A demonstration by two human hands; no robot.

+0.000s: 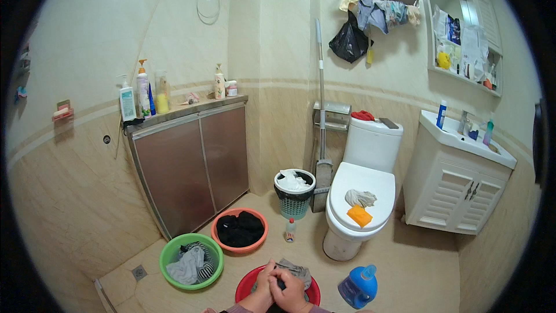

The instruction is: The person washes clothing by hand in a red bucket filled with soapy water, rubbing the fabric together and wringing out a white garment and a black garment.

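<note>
Both hands are pressed together over a red plastic basin at the bottom of the view. My left hand and my right hand grip a bunched dark cloth, of which only a little shows between them. A grey-brown garment hangs over the basin's far rim, just beyond my right hand. Most of what lies in the basin is hidden by my hands and forearms. To the right, a blue detergent bottle is on the tiled floor.
A green basin with grey and striped clothes and an orange basin with black clothes stand left. Beyond are a small red-capped bottle, a waste bin and a toilet with an orange cloth on its lid.
</note>
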